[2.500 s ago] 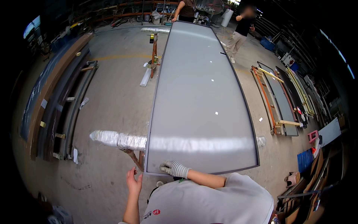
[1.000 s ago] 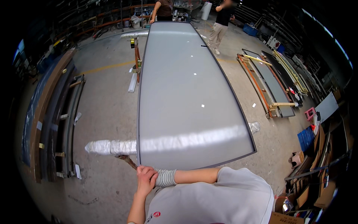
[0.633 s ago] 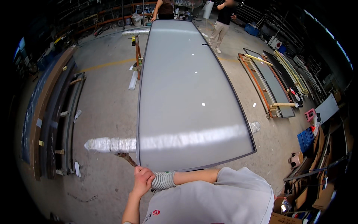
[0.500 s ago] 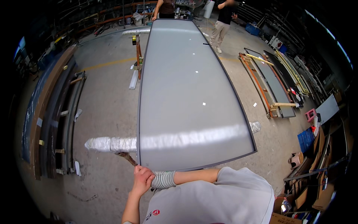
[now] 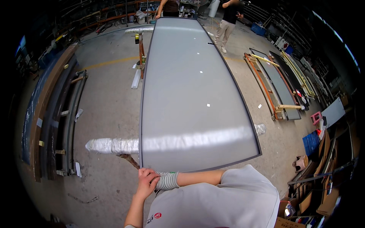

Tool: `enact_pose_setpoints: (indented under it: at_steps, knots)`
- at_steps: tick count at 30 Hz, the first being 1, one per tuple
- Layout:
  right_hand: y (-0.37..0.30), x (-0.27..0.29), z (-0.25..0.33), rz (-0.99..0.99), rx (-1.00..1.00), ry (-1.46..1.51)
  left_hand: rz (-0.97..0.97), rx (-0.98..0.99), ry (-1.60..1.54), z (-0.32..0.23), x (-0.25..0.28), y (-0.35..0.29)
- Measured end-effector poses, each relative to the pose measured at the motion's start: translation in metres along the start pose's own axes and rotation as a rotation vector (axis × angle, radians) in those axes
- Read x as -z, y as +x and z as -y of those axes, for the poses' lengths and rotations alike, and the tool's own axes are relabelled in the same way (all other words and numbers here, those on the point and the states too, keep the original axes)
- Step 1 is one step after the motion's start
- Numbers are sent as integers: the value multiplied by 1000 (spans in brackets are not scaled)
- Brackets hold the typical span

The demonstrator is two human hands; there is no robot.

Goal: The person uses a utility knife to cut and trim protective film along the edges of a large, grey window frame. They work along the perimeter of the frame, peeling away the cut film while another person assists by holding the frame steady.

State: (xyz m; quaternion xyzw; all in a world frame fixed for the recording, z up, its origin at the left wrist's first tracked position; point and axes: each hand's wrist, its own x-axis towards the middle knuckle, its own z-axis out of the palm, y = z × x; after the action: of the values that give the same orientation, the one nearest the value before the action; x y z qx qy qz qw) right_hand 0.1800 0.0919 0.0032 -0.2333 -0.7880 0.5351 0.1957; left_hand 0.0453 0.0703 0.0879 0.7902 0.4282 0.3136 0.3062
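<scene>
A large grey framed glass panel lies flat before me, long side running away. Beside its near left corner, my left hand is bare, its bent fingers closed at the end of a grey striped knit glove. That glove covers my right hand and wrist; the right forearm crosses from the right along the panel's near edge. My right fingers are hidden beneath the left hand. A plastic-wrapped support bar passes under the panel's near end.
Long wrapped profiles stand along the left. On the right are a rack with framed panels, a blue crate and leaning cardboard. One person touches the panel's far end; another person stands beyond its far right.
My left fingers have shifted and bent closer over the glove's end. A small green patch now shows on the glove's upper side. The panel stays on its supports.
</scene>
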Motion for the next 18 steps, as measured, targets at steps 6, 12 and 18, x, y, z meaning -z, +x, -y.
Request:
enact_pose_setpoints:
  at_steps: [6, 12, 18]
  knots:
    - [1, -13, -13, -8, 35, -17, -11, -37, 3, 2, 1, 3]
    - [-2, -38, -52, -26, 76, -60, -6, -51, 28, 4, 2, 0]
    - [-2, -15, -13, 18, 95, -169, -8, -63, 17, 4, 7, -1]
